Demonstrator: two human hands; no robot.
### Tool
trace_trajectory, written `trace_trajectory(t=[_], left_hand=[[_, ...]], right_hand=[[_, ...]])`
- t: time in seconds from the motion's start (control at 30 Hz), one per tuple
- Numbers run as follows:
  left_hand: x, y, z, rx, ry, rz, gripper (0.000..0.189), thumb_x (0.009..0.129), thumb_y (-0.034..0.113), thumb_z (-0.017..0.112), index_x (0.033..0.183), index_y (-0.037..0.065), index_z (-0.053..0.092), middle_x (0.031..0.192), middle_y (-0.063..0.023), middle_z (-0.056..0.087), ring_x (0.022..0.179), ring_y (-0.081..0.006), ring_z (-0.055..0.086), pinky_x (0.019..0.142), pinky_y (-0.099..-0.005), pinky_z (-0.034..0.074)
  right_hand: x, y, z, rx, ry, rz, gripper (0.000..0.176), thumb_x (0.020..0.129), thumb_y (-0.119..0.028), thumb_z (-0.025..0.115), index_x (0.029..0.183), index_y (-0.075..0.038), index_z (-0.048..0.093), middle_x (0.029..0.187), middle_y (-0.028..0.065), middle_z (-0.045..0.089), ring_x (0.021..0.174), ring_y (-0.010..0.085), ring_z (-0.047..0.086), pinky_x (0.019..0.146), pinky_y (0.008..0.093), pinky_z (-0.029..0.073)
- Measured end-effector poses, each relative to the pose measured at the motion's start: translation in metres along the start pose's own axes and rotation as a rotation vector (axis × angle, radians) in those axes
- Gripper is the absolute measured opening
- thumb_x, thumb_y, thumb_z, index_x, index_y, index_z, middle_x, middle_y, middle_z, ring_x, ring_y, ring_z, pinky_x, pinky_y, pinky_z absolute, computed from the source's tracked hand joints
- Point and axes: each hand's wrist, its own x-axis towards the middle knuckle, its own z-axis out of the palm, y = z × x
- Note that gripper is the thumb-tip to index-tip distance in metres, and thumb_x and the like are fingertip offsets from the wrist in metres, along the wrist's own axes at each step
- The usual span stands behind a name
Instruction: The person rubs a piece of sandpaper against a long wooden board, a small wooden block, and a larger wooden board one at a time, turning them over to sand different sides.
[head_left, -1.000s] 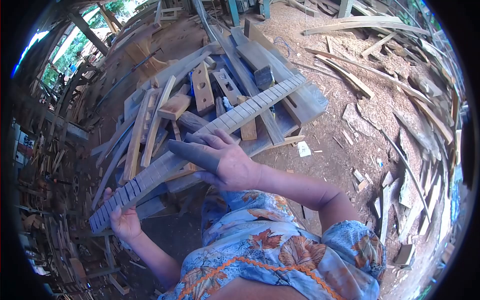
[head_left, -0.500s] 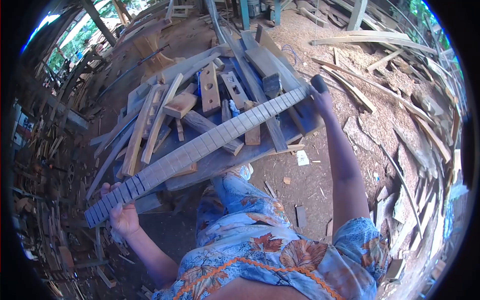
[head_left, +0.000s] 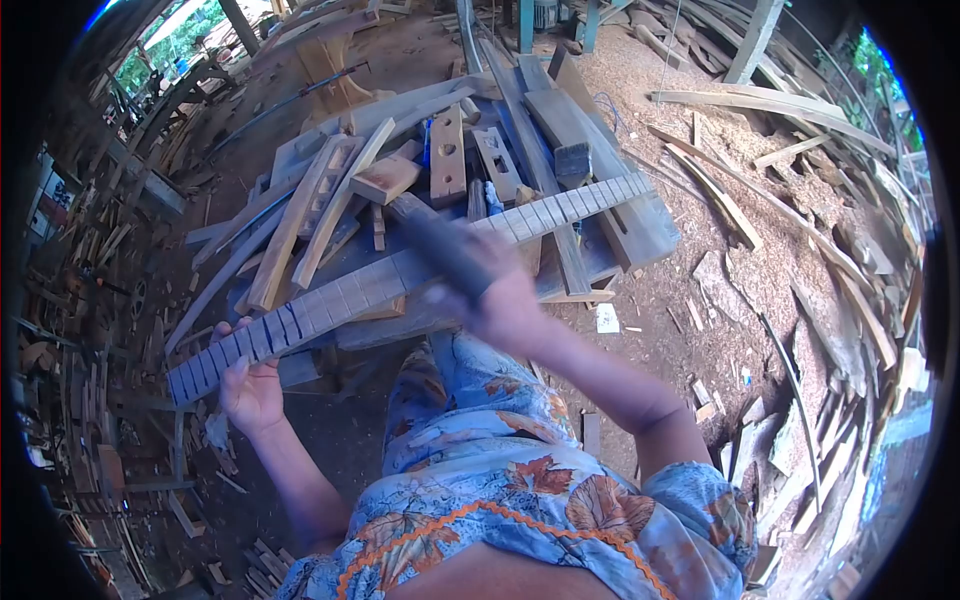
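A long, flat wooden strip (head_left: 345,303) marked with close crosswise lines runs slantwise over the bench, its left end nearest me. Several lines near that end are darker. My left hand (head_left: 250,390) is closed around the strip close to the left end, thumb on the near edge and fingertips at the far edge. In my right hand (head_left: 508,300), blurred by motion, is a dark oblong block (head_left: 445,250). The block lies across the middle of the strip and overlaps it in this view, hiding part of the lines.
Under and behind the strip, a bench (head_left: 660,240) bears wood offcuts, a piece with round holes (head_left: 448,150) and a wide brush (head_left: 573,160). Wood shavings (head_left: 640,75) and long slabs (head_left: 770,105) cover the ground at right. Stacked scrap wood stands at left.
My right hand has swept the dark block from the strip's far right end leftward to its middle. My left hand keeps its hold near the left end, slightly higher in view.
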Motion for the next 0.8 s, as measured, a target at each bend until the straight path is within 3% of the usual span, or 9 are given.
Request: trace_trajectory(t=[0.13, 0.23, 0.27, 0.43, 0.5, 0.6, 0.67, 0.7, 0.8], left_hand=[[-0.003, -0.001, -0.003, -0.063, 0.038, -0.013, 0.052, 0.074, 0.002, 0.059, 0.124, 0.004, 0.048, 0.123, -0.0173, 0.055, 0.117, -0.0271, 0.054, 0.097, -0.0451, 0.047], [-0.004, -0.001, -0.009, -0.098, 0.070, -0.037, 0.048, 0.075, 0.002, 0.060, 0.122, 0.003, 0.051, 0.125, -0.0185, 0.055, 0.118, -0.0284, 0.053, 0.097, -0.0466, 0.047], [-0.004, -0.001, -0.010, -0.099, 0.076, -0.038, 0.047, 0.075, 0.002, 0.060, 0.121, 0.003, 0.052, 0.124, -0.0187, 0.055, 0.119, -0.0291, 0.053, 0.097, -0.0474, 0.047], [-0.003, -0.006, -0.017, -0.124, 0.092, -0.050, 0.044, 0.075, 0.002, 0.061, 0.118, 0.003, 0.054, 0.123, -0.0193, 0.056, 0.119, -0.0305, 0.052, 0.097, -0.0495, 0.047], [-0.003, -0.009, -0.019, -0.150, 0.075, -0.053, 0.043, 0.075, 0.001, 0.060, 0.118, 0.004, 0.055, 0.123, -0.0180, 0.056, 0.120, -0.0324, 0.052, 0.099, -0.0511, 0.045], [-0.005, -0.009, -0.020, -0.197, 0.080, -0.074, 0.045, 0.073, -0.001, 0.062, 0.117, 0.005, 0.056, 0.120, -0.0152, 0.057, 0.121, -0.0350, 0.050, 0.104, -0.0534, 0.040], [-0.004, -0.011, -0.025, -0.220, 0.038, -0.059, 0.045, 0.072, -0.002, 0.062, 0.116, 0.007, 0.057, 0.119, -0.0132, 0.058, 0.122, -0.0363, 0.048, 0.106, -0.0545, 0.036], [-0.003, -0.012, -0.027, -0.245, -0.008, -0.052, 0.045, 0.071, -0.003, 0.063, 0.114, 0.008, 0.057, 0.117, -0.0112, 0.058, 0.123, -0.0376, 0.047, 0.108, -0.0557, 0.033], [0.001, -0.010, -0.035, -0.310, -0.134, -0.044, 0.041, 0.070, -0.006, 0.064, 0.108, 0.009, 0.057, 0.112, -0.0077, 0.058, 0.124, -0.0380, 0.046, 0.110, -0.0574, 0.029]], right_hand=[[0.003, -0.028, 0.017, 0.065, -0.173, -0.169, 0.063, 0.077, -0.025, 0.067, 0.134, -0.008, 0.048, 0.127, 0.0171, 0.052, 0.119, 0.0339, 0.048, 0.103, 0.0478, 0.035], [-0.001, 0.004, 0.005, -0.008, -0.083, -0.109, 0.059, 0.080, -0.029, 0.065, 0.132, -0.007, 0.049, 0.127, 0.0160, 0.053, 0.120, 0.0335, 0.048, 0.102, 0.0463, 0.036], [-0.004, 0.026, 0.000, -0.103, 0.037, -0.110, 0.062, 0.072, -0.012, 0.065, 0.132, -0.006, 0.049, 0.117, 0.0142, 0.058, 0.110, 0.0311, 0.053, 0.094, 0.0434, 0.041], [-0.039, 0.155, -0.057, 0.063, 0.400, 0.612, 0.042, 0.083, -0.020, 0.063, 0.118, 0.000, 0.056, 0.097, 0.0167, 0.065, 0.087, 0.0320, 0.063, 0.079, 0.0399, 0.047], [-0.065, 0.215, -0.087, -0.379, 0.118, 0.780, 0.048, 0.090, -0.028, 0.060, 0.130, -0.003, 0.050, 0.108, 0.0162, 0.064, 0.087, 0.0247, 0.063, 0.074, 0.0338, 0.050], [-0.053, 0.209, -0.088, -0.371, 0.194, 0.985, 0.048, 0.090, -0.030, 0.059, 0.132, -0.010, 0.050, 0.109, 0.0187, 0.064, 0.093, 0.0253, 0.063, 0.080, 0.0325, 0.049], [-0.020, 0.131, -0.065, -0.110, 0.352, 0.641, 0.036, 0.086, -0.028, 0.059, 0.116, -0.009, 0.061, 0.097, 0.0153, 0.067, 0.094, 0.0303, 0.064, 0.079, 0.0391, 0.048], [-0.017, 0.118, -0.056, -0.290, 0.186, 0.548, 0.039, 0.085, -0.026, 0.060, 0.121, -0.012, 0.058, 0.104, 0.0146, 0.066, 0.097, 0.0313, 0.063, 0.081, 0.0404, 0.048], [0.004, 0.042, -0.026, -0.019, -0.127, 0.313, 0.056, 0.082, -0.026, 0.065, 0.134, -0.015, 0.047, 0.108, 0.0167, 0.063, 0.102, 0.0335, 0.060, 0.085, 0.0414, 0.048]])
